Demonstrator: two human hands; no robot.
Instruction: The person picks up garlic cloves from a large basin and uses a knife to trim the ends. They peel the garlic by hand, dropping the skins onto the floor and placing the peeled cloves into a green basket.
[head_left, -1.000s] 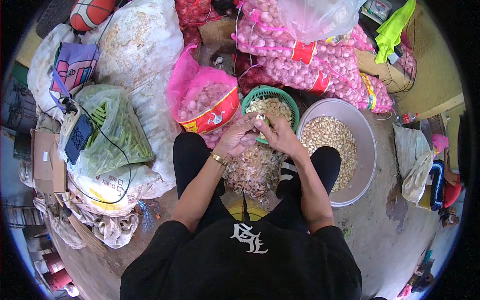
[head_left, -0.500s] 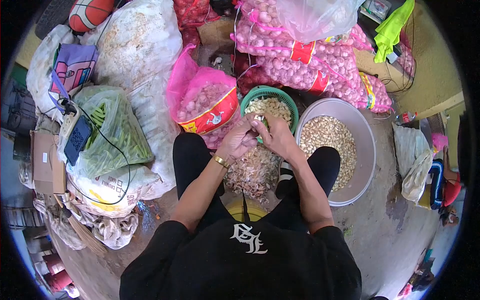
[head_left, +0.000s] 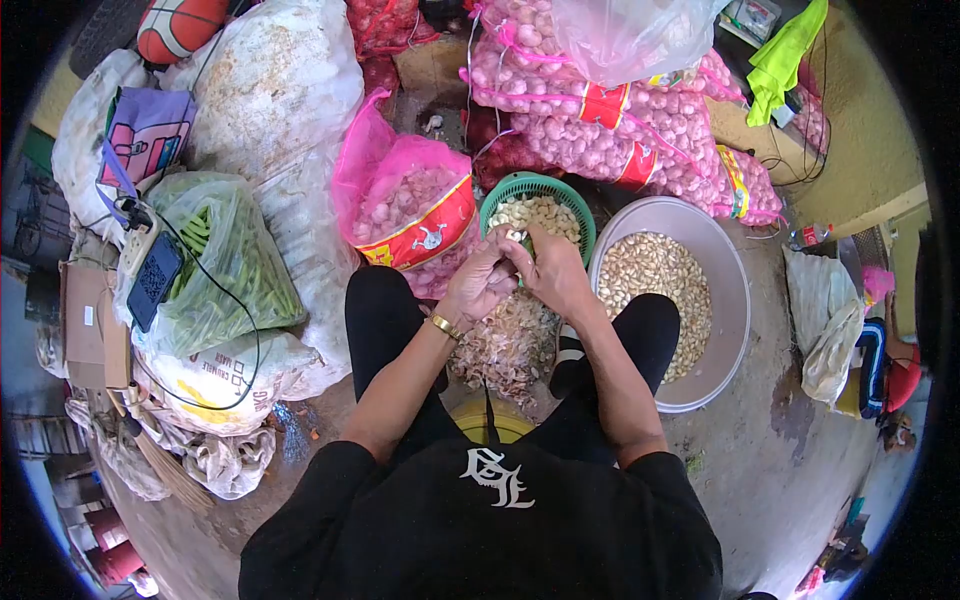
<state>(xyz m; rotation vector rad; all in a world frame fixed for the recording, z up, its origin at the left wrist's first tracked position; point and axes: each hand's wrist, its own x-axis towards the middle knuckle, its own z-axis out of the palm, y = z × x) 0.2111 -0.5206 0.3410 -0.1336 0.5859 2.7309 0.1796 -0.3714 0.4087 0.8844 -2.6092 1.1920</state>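
Head view, sole camera. Your left hand [head_left: 480,283] and right hand [head_left: 556,272] meet in front of your knees, fingertips together. Both are curled shut on one garlic clove [head_left: 516,236], a small pale piece pinched between the two sets of fingertips. Most of it is covered, so its long axis cannot be read with certainty.

Position of the clove: raised, directly over the near edge of the green basket [head_left: 545,183], which holds more pale cloves. The left hand comes at it from the lower left, the right from the lower right. Neither is clearly nearer, since both are touching it.

Surroundings: a large grey bowl [head_left: 738,300] of cloves sits just beside the basket on your right-hand side, well within that arm's reach. A heap of papery skins [head_left: 505,345] lies on the ground below the hands, between your legs. An open pink mesh sack [head_left: 405,200] of garlic bulbs stands to the left of the basket (touching it, as far as can be seen).
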